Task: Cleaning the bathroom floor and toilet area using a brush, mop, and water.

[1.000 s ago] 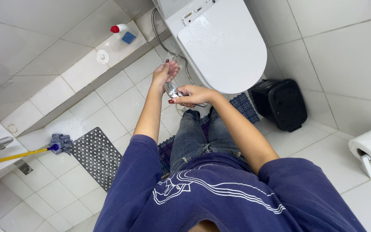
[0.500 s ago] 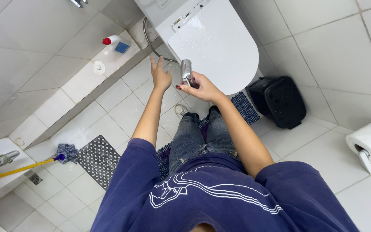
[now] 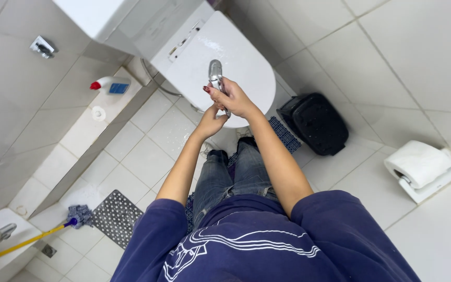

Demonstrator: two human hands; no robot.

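Sprayer: small chrome-metal handheld bidet sprayer (image 3: 215,69), held upright above the closed white plastic toilet lid (image 3: 246,62).
Right hand: right hand (image 3: 230,97) clamped around the sprayer's handle, its head sticking out above the fingers.
Left hand: left hand (image 3: 211,123) just below the right, fingers curled near the sprayer's lower end; whether it grips anything I cannot tell.
Handling: likely stiff, fairly light and smooth, so slippery if wet; best held round the handle below the head, as now. A hose, if one trails from it, is hidden by the hands.
Surface: white-tiled floor (image 3: 147,136) with a dark blue mat (image 3: 283,133) at the toilet's foot and a grey perforated mat (image 3: 115,216).
Room: narrow tiled bathroom; black plastic bin (image 3: 317,122) beside the toilet, white paper roll (image 3: 418,163) on the wall, white spray bottle with a red cap (image 3: 109,85) on a ledge, yellow-handled mop (image 3: 37,237) lower left.
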